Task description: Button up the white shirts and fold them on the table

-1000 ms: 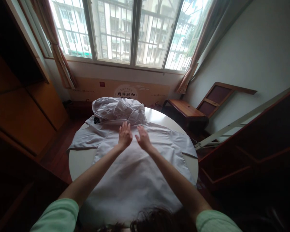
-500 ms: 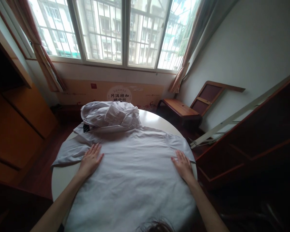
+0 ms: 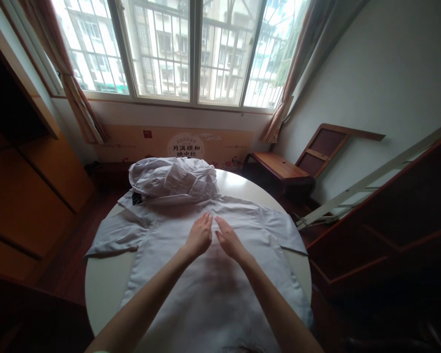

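You are pressing both flat hands on a white shirt at the middle of the frame.

A cardboard panel (image 3: 176, 143) under the window is showing the printed characters 月满颐和 in a round badge. The white shirt (image 3: 206, 274) is lying spread over the round table (image 3: 103, 289), short sleeves out to left and right, pale and lightly creased. Your left hand (image 3: 199, 236) and right hand (image 3: 226, 238) are resting side by side, fingers straight, gripping nothing. A crumpled white garment (image 3: 172, 177) is sitting just above them.
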A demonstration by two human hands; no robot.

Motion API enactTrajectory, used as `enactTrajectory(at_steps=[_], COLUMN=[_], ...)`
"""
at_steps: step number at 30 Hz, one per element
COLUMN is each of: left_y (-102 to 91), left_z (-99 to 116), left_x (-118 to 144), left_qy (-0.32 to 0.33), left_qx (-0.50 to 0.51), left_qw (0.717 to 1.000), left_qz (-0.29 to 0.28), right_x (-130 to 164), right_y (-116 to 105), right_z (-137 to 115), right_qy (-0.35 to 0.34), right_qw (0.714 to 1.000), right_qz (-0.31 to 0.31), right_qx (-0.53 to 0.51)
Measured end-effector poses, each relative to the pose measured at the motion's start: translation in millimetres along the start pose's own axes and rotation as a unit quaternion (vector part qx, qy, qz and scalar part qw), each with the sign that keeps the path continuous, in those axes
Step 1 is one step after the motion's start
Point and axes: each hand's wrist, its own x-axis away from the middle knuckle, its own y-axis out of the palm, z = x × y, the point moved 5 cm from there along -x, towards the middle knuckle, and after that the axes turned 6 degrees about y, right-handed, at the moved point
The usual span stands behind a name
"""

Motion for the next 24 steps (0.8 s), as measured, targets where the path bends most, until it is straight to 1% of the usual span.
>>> enactTrajectory(at_steps=[1,2,3,4,5,6,7,9,10,11,12,14,16,18,20,22,23,24], left_y=[8.9,15.8,18.9,17.8,12.5,2.7,-10.0,-35.7,-47.0,-56.0,-62.4,-67.9,-66.4,-61.5,-54.5,-44.1,-34.4,-21.7], left_z=[9,11,6,-5,-20,-39,-59,-89,-100,-108,-112,-111,-101,-84,-64,-42,-35,-30], left_x=[-7,-10,-10,-7,-1,7,16,32,39,44,47,47,37,16,-10,-35,-44,-51], left_qy=[0.019,0.027,0.021,0.0,-0.023,-0.058,-0.103,-0.144,-0.158,-0.167,-0.174,-0.18,-0.175,-0.159,-0.124,-0.045,-0.011,0.015], left_qx=[0.029,0.046,0.05,0.039,0.019,-0.008,-0.036,-0.056,-0.064,-0.068,-0.072,-0.078,-0.081,-0.082,-0.079,-0.053,-0.033,-0.011], left_qw=[0.999,0.998,0.998,0.999,0.999,0.998,0.994,0.988,0.985,0.983,0.982,0.98,0.98,0.982,0.985,0.988,0.99,0.993], left_qz=[-0.009,-0.02,-0.027,-0.029,-0.028,-0.016,-0.001,0.015,0.021,0.026,0.031,0.041,0.052,0.065,0.09,0.137,0.136,0.118], right_x=[-7,-11,-14,-14,-13,-11,-9,-1,4,8,10,11,3,-16,-42,-64,-71,-74], right_y=[13,22,27,28,25,18,8,-16,-27,-35,-40,-44,-46,-47,-45,-36,-27,-16], right_z=[-15,-21,-21,-14,-1,17,40,89,110,127,139,147,138,113,74,34,17,3], right_qy=[-0.036,-0.04,-0.041,-0.028,-0.005,0.024,0.068,0.166,0.2,0.222,0.23,0.247,0.271,0.27,0.197,0.101,0.056,0.025], right_qw=[0.999,0.998,0.997,0.997,0.997,0.996,0.993,0.975,0.965,0.957,0.953,0.948,0.944,0.95,0.974,0.993,0.998,0.999], right_qz=[-0.028,-0.043,-0.058,-0.066,-0.07,-0.071,-0.067,-0.047,-0.041,-0.038,-0.038,-0.037,-0.024,0.006,0.041,0.051,0.04,0.018], right_qx=[-0.018,-0.021,-0.018,-0.005,0.015,0.04,0.073,0.142,0.167,0.182,0.192,0.196,0.185,0.158,0.105,0.035,0.005,-0.015])
